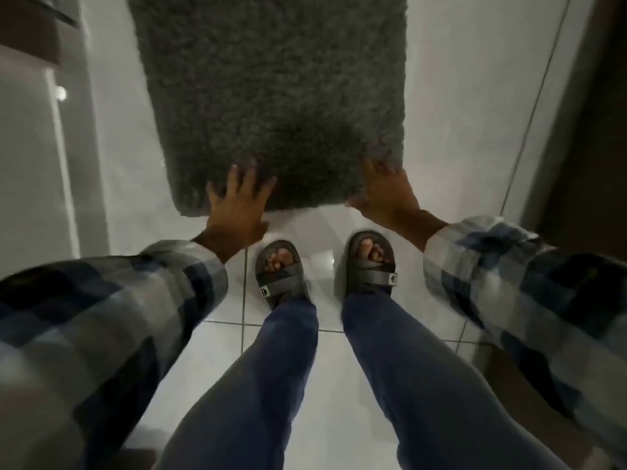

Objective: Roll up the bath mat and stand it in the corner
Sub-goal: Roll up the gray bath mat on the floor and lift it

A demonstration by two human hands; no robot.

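Fingers [237,179] of the left hand [237,205] are spread wide and laid flat on the near edge of the shaggy dark grey rectangular bath mat [271,89], close to its near left corner. At the near right corner the right hand [386,195] is placed on the mat's edge; its fingertips are lost in the pile and in blur, so it cannot be told whether the edge is pinched or only touched. The mat is seen lying flat and fully unrolled on the white tiled floor [451,123], its near edge just beyond the two dark strapped sandals [281,273].

The step in hand is judged to be the very start of rolling: no turn has yet been made. Next, the near edge would need to be gripped at both corners, lifted and tucked over evenly, so that a straight, tight first turn is formed.
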